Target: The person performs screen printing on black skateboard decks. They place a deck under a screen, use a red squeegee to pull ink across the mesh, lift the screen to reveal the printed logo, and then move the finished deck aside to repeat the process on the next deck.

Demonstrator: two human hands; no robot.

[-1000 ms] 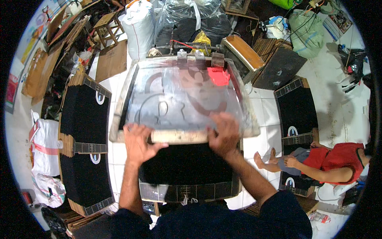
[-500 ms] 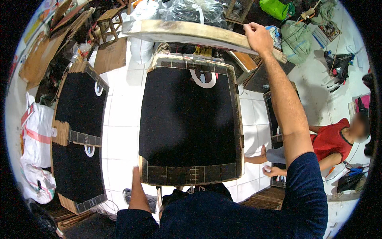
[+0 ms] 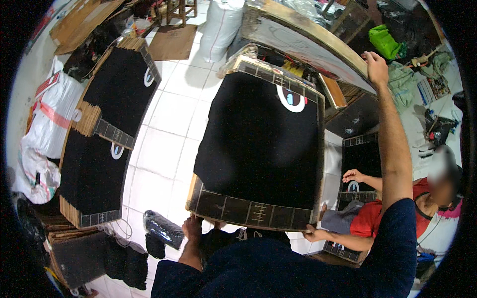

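Two hands of mine show, and the left is the harder to read. My left hand (image 3: pixel 191 228) sits in shade at the near left corner of the surface (image 3: pixel 238 206), its fingers partly hidden by the edge, so I cannot tell how far they are bent or whether they grip anything. My right hand (image 3: pixel 377 72), right of centre in the upper part of the frame, has its fingers curled closely over the end of the raised wooden frame (image 3: pixel 318 39); where some of them end is hidden. That frame tilts over the far side, its top corner cut off by the upper edge of the picture, the markings on its underside faint.

The black panel (image 3: pixel 258 139) lies on the surface at the centre, with a white ring print (image 3: pixel 292 102) at its upper right. At the lower right corner of the surface, another person's hand (image 3: pixel 316 233) is at the edge; my arm and sleeve cover part of that person's red top (image 3: pixel 365 221).

Two black stacks (image 3: pixel 119 82) fill the left, a dark wrapped roll (image 3: pixel 164 229) lies at lower left, and a white sack (image 3: pixel 218 30) stands beside the raised frame.
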